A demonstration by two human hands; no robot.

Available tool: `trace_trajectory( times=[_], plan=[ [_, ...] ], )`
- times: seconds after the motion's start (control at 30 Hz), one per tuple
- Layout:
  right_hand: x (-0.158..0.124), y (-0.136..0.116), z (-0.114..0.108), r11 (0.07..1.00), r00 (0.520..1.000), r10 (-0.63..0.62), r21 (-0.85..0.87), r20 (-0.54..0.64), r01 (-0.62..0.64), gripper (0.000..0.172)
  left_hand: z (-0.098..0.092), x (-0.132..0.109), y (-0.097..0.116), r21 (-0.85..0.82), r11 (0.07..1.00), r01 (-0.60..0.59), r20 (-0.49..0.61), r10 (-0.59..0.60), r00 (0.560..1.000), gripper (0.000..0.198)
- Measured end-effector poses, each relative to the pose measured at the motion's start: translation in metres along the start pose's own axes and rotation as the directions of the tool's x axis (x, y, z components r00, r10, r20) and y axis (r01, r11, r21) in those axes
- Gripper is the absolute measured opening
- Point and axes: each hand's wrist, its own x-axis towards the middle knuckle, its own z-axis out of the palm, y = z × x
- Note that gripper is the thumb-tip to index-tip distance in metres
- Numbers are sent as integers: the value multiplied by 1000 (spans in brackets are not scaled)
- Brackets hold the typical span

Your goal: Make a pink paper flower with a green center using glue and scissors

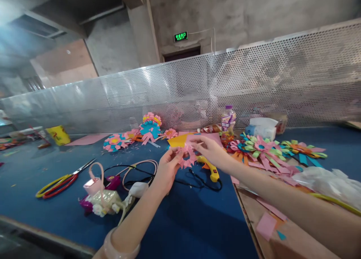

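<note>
A pink fringed paper ring (186, 159) is held up between both hands over the blue table. My left hand (168, 167) pinches its left side, thumb and fingers closed on the paper. At its upper right, my right hand (207, 149) grips the ring's edge with closed fingertips. Just under my right wrist lies a yellow glue gun (213, 172) with a black cord. Behind the hands is a sheet of yellow paper (177, 141). Finished-looking paper flowers in pink and blue (115, 141) lie to the left of it.
Red and yellow scissors (60, 183) lie at left, near a power strip (105, 202) with looped cables. More paper flowers (262, 146), a purple-capped bottle (228, 120) and a tissue pack (261, 129) stand at right. A perforated metal panel (180, 86) rises behind. Paper scraps (266, 226) lie on cardboard.
</note>
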Motion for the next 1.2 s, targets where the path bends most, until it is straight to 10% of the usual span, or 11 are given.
trace_trajectory(
  times=[0.23, 0.43, 0.6, 0.97, 1.2],
  plan=[
    [-20, 42, -16, 893, 976, 217, -398, -34, -212, 48, -1, 2, 0, -21, 1000, 17, -76, -18, 997, 20],
    [-31, 61, 8, 827, 926, 366, -424, -95, -370, 27, -1, 3, -2, -39, 998, 45, -72, -48, 996, 23],
    [-30, 48, 8, 845, 868, 478, -197, -134, -497, 5, -1, 3, -3, -50, 998, 31, -46, -33, 998, 20],
    [-40, -7, -4, 825, 855, 486, 421, -184, -378, 25, -5, 6, -3, -34, 999, 29, -93, -32, 995, 24],
    [-74, -30, -23, 511, 844, 526, 755, 103, -411, 36, -4, 3, -4, 13, 1000, 2, -66, -1, 998, 22]
  ],
)
